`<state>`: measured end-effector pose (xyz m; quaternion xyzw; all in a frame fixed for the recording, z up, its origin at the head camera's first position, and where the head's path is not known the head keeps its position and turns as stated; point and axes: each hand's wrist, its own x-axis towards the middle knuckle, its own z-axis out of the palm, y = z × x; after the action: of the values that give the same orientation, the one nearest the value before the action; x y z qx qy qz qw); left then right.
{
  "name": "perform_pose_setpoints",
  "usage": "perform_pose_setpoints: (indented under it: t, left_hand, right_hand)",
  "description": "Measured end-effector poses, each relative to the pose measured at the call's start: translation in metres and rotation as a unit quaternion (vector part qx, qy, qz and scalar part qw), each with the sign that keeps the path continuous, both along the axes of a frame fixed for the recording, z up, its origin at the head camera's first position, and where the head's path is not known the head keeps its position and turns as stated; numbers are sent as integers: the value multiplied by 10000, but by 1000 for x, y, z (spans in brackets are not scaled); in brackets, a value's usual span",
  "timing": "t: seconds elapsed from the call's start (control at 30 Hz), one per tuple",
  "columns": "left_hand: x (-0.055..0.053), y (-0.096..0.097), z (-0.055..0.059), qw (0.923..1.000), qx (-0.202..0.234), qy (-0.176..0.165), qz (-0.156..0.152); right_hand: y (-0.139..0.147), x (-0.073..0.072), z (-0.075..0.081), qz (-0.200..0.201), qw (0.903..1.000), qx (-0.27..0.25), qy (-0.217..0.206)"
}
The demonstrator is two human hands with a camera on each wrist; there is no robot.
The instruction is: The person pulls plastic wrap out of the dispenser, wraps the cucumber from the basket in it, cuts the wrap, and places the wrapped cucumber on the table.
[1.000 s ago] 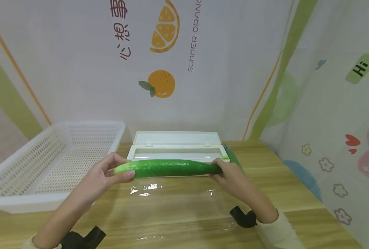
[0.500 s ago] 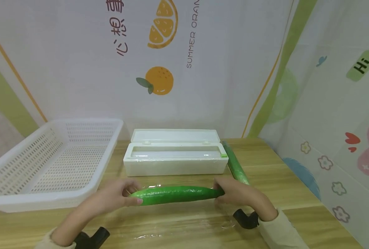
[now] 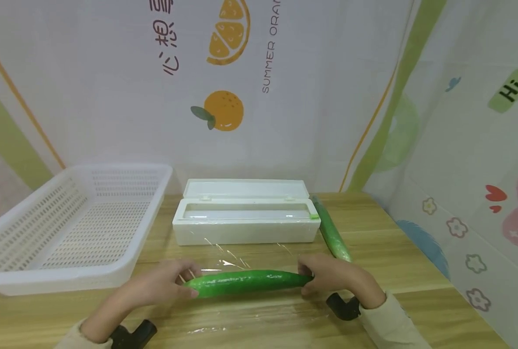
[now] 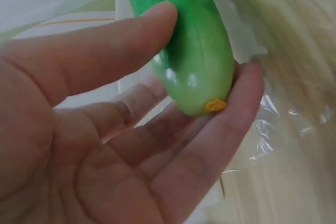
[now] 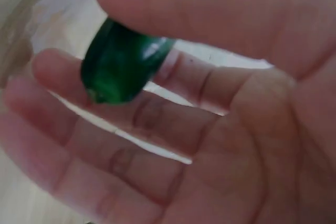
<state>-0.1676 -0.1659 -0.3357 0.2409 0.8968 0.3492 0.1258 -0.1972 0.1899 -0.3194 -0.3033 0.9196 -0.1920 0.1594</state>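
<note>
A long green cucumber [image 3: 250, 283] lies crosswise between my two hands, low over a sheet of clear plastic wrap [image 3: 215, 330] on the table. My left hand [image 3: 165, 285] pinches its pale end between thumb and fingers; the left wrist view shows a small yellow tip [image 4: 214, 105] there. At the dark end, my right hand [image 3: 331, 275] grips it with the thumb on one side and the fingers on the other. Just beyond stands a white wrap dispenser box [image 3: 246, 233], its lid raised, with the film coming over its front edge.
A second cucumber [image 3: 333, 235], shiny on its surface, lies to the right of the dispenser. The white slotted basket [image 3: 123, 271] stands at the left. Behind is a printed curtain [image 3: 259, 145], and the wooden table [image 3: 398, 252] ends at the right along another curtain.
Both hands have brought the cucumber down and toward me, from in front of the dispenser to over the wrap. The dispenser's front now shows.
</note>
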Motion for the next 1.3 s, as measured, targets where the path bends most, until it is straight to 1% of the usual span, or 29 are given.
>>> perform_pose_setpoints:
  t: [0.1,0.17,0.3,0.37,0.5,0.67,0.8,0.87,0.93,1.03,1.1,1.13,1.2,1.3]
  left_hand:
    - [-1,-1,-2,9997,-18,92,-230]
    - [0,-2,-3,9992,-2,94,-376]
    - [0,-3,-2,9987,18,19,-517]
    - [1,-2,-2,9985,46,-72,-536]
    - [3,-2,-1,9982,-18,-77,-599]
    - [5,0,1,9980,-89,-64,-621]
    - [6,1,2,9975,54,-249,-656]
    - [7,1,2,9970,102,-364,-670]
    - [7,2,2,9967,60,-438,-688]
    - [7,3,2,9965,-104,-395,-726]
    - [7,3,3,9965,-174,-395,-722]
    - [8,3,4,9964,-177,-391,-728]
    - [8,3,4,9964,-176,-414,-715]
    - [10,2,4,9959,-45,-583,-692]
  right_hand:
    - [-1,1,0,-87,9999,84,-111]
    - [-2,2,1,-128,9997,199,-111]
    - [-4,6,3,-188,9987,464,-58]
    - [-5,9,4,-212,9981,575,-44]
    - [-8,15,6,-300,9969,717,-101]
    - [-11,20,7,-328,9944,1009,-15]
    - [-14,22,6,-342,9912,1275,88]
    - [-15,23,6,-401,9886,1443,155]
    - [-16,25,6,-528,9866,1539,149]
    - [-16,28,8,-674,9869,1463,101]
    - [-18,31,11,-716,9892,1277,118]
    - [-20,33,13,-635,9905,1195,227]
    - [-24,37,16,-338,9916,1091,601]
    - [-34,47,19,132,9891,1120,942]
